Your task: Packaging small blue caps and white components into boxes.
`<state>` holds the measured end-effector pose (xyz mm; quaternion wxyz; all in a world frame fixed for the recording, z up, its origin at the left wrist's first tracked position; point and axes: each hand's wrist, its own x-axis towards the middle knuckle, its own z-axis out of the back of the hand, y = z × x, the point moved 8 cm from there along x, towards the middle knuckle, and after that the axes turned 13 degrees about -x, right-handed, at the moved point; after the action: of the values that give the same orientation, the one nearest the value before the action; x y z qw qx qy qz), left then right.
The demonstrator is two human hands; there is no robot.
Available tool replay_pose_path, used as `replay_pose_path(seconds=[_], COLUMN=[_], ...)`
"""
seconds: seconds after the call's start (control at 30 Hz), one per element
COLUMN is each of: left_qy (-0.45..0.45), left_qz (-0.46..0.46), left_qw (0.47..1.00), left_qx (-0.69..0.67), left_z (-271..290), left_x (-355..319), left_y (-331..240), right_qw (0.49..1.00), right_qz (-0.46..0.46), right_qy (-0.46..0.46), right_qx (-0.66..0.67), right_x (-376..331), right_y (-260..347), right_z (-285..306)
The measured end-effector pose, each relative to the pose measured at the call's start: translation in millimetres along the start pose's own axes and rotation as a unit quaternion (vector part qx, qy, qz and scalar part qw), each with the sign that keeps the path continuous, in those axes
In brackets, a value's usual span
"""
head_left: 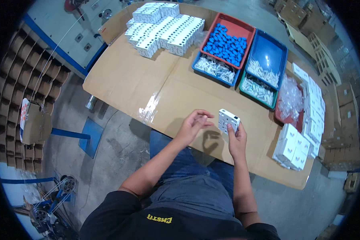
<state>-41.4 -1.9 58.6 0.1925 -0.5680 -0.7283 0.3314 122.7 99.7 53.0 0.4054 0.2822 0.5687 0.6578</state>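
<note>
The right hand [237, 141] grips a white box [227, 119] above the near edge of the cardboard-topped table [124, 76], thumb on its marked face, fingers closed behind. The grip at the lower right side appears chosen to leave most of that face uncovered. The left hand [194, 125] stands just beside the box, fingers loosely curled and parted, holding nothing; this posture would leave it free to assist.

At the near right corner lie stacked flat white packs [294, 148], apparently set aside from the working space. Beyond them, along the right edge, a red tray [295, 127] contains clear plastic [290, 98], presumably to stop it spreading.

Toward the far edge, a blue tray [268, 48] overlaps a green tray [255, 99], both bearing white pieces. To their left, a red tray of blue pieces [228, 45] rests over another blue tray [214, 77]. The staggered stacking seems meant to keep the lower contents reachable. White boxes [164, 32] stand in close rows at the far edge, likely for stability.
</note>
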Motion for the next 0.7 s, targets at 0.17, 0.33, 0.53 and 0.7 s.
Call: replay_pose_path(seconds=[0.17, 0.33, 0.53, 0.7], left_qy=[-0.185, -0.231, -0.244, -0.244], left_qz=[-0.216, -0.242, -0.197, -0.183], left_qw=[0.791, 0.640, 0.630, 0.636], left_qx=[0.542, 0.692, 0.711, 0.709], left_z=[138, 184, 170, 175], left_x=[14, 8, 9, 13], left_y=[-85, -131, -140, -139], right_qw=[0.942, 0.930, 0.920, 0.929], right_qz=[0.133, 0.181, 0.288, 0.284], right_qy=[0.007, -0.003, 0.042, 0.035], right_qx=[-0.307, -0.320, -0.262, -0.233], right_x=[55, 158, 303, 437], right_y=[30, 39, 126, 151], right_z=[-6, -17, -99, -178])
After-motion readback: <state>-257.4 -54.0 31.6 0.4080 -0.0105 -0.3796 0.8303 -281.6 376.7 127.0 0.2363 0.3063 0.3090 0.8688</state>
